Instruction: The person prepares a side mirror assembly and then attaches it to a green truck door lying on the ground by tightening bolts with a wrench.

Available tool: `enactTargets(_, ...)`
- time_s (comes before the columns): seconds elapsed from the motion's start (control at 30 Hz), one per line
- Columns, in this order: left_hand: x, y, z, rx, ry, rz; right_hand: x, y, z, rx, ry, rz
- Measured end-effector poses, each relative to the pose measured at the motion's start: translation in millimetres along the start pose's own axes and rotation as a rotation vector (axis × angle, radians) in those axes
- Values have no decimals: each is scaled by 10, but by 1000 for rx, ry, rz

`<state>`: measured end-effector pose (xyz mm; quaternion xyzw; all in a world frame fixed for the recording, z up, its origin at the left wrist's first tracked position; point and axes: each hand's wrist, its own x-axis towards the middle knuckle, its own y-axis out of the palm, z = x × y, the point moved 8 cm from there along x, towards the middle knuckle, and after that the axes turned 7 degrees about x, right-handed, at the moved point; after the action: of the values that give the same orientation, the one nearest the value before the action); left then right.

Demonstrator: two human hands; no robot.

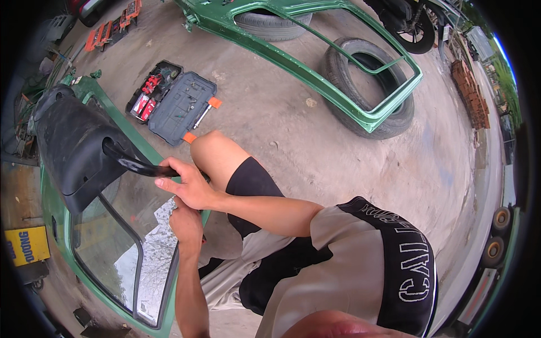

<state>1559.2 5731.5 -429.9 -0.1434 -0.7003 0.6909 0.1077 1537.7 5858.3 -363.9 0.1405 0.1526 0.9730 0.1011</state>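
A green vehicle door [61, 236] with a glass window [104, 242] lies in front of me on the left. Over its far part rests a large black side mirror [73, 141], its back facing up, with a bent black tubular mirror arm [143, 167] coming out of it. My right hand [194, 185] is closed around the near end of that arm, thumb and fingers on either side. Just below it, at the door's window edge, my left hand [187, 225] is closed, knuckles up; whatever its fingers hold is hidden.
Beyond my knee lies an opened tool case [183, 104] with orange latches. A second green door frame [270, 48] rests on tires [394, 121] at the far right. Orange toolboxes [100, 36] stand far left, a brick stack [470, 96] right, a yellow box [28, 246] left.
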Motion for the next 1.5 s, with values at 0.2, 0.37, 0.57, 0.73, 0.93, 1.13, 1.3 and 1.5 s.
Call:
enactTargets(0.2, 55, -200, -21, -15, -77, 30, 35, -12, -26, 34, -22, -18)
enactTargets(0.37, 292, -522, 128, -219, 526, -32, 71, -9, 9, 19, -10, 27)
enactTargets(0.57, 199, -200, 93, 72, 384, 69, 43, 40, 10, -6, -11, 36)
enactTargets(0.73, 57, -147, -10, 125, 48, -27, 35, -39, 9, 19, -36, -23)
enactTargets(0.93, -72, -35, 7, 19, -118, -129, 29, 8, 5, 10, 18, -3)
enactTargets(1.13, -64, -169, -46, -38, -95, 15, 36, -42, 54, -37, -28, 8)
enactTargets(1.3, 62, -324, 160, -75, 279, -35, 45, 0, 48, -5, 15, 49)
enactTargets(1.5, 110, -426, 81, -49, 869, -238, 67, -11, -11, -29, 15, 51)
